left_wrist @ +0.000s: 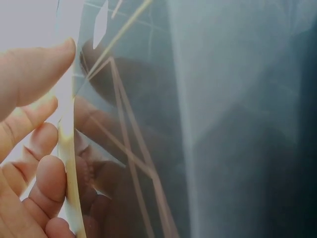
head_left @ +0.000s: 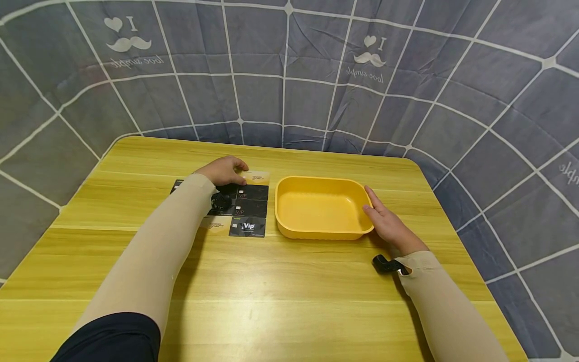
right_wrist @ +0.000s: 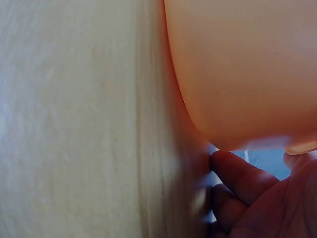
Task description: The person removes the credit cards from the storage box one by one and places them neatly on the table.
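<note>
My left hand (head_left: pixel 223 171) reaches over bank-style cards laid flat in a block. Its fingertips are by the pale gold card (head_left: pixel 257 178) at the top. In the left wrist view the thumb (left_wrist: pixel 42 69) and loosely bent fingers are close to a glossy dark card surface (left_wrist: pixel 143 99) that mirrors them; whether they touch it, I cannot tell. Lower in the block lie black VIP cards (head_left: pixel 251 208), one with a silver Vip mark. My right hand (head_left: pixel 391 226) holds the right end of a yellow plastic tray (head_left: pixel 323 235), thumb at the rim and fingers along its outer wall.
The cards and the tray stand side by side on a wood-grain table (head_left: pixel 271 291). Behind it hangs a grey checked cloth (head_left: pixel 262 95). A black strap piece (head_left: pixel 386 264) sits at the right wrist, beside the tray's near corner.
</note>
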`<state>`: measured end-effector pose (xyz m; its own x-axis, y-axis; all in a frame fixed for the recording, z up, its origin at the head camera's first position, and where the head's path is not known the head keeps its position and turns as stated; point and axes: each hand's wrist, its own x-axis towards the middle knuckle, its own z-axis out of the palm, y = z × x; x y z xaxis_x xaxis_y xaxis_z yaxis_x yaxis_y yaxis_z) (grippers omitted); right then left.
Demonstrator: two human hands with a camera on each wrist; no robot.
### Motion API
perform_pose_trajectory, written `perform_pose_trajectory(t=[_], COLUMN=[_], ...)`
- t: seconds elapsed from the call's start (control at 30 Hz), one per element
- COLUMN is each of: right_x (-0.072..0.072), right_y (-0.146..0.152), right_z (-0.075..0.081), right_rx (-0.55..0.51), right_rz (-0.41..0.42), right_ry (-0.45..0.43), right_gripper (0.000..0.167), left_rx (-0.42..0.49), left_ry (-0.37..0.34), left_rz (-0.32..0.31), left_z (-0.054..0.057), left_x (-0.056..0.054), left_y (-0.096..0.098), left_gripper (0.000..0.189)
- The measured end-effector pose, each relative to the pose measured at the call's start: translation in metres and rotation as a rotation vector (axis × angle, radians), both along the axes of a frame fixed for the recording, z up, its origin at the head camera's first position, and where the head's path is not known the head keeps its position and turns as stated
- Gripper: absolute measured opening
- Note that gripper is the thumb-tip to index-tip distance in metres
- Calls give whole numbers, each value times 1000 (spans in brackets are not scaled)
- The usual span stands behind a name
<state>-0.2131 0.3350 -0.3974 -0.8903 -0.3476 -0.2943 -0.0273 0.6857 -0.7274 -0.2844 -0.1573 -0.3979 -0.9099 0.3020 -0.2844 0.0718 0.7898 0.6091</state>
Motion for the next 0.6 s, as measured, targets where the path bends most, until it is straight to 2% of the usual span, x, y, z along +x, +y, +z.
perform_pose_trajectory(t=[0.27, 0.6], right_x=[-5, -14], right_y=[3, 6], right_z=[2, 3], right_rx=[0, -5], right_rz=[8, 20], right_ry=[-3, -14], right_gripper=[66, 66], left_rx=[1, 11], left_ry=[3, 2], left_rz=[16, 31], left_z=[-2, -2], left_x=[-4, -6], left_y=[2, 5], left_gripper=[66, 63])
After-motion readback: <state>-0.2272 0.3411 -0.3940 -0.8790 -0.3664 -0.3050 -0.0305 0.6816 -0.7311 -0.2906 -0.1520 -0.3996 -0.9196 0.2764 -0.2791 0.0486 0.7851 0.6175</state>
